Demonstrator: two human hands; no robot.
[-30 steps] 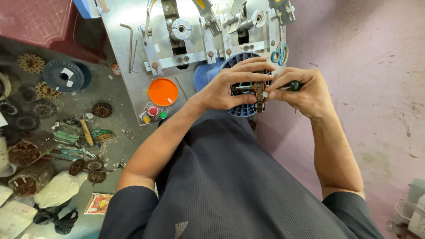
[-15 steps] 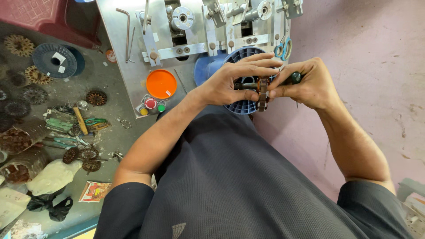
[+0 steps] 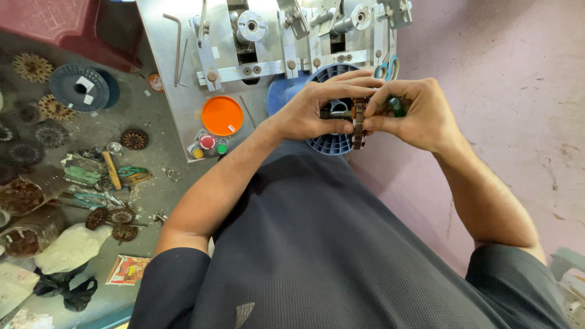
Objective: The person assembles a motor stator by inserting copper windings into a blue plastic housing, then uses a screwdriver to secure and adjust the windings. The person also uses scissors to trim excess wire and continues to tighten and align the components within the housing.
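We see both hands brought together above the blue ribbed spool [image 3: 329, 144], just in front of the metal winding machine [image 3: 274, 42]. The left hand [image 3: 317, 109] has its grip clamped on a small dark metal part [image 3: 334, 114], while the right hand [image 3: 414, 113] pinches closed on a green-handled tool [image 3: 396, 106] and steadies the brown toothed core [image 3: 359, 125] that sits between the two hands. The core is held in the air, touching the fingers of both hands and not resting on anything. We judge that the main risk is a slip: the piece is small, the fingertips crowd it, and if either pinch loosens it could drop onto the spool or the pink floor [image 3: 512, 73]. The tool's tip is hidden behind the fingers, so we cannot tell where it bears; pressed off line, it might skid toward the left hand. Around them, the orange disc [image 3: 222, 115] and the coloured buttons [image 3: 207, 145] lie on the machine's plate, well apart from the hands. On the dark surface [image 3: 152, 183] to the left lie scattered rusty toothed cores [image 3: 134, 139] and a grey reel [image 3: 79, 87]. The blue-handled scissors [image 3: 385, 68] hang just behind the hands, near enough to catch a knuckle.
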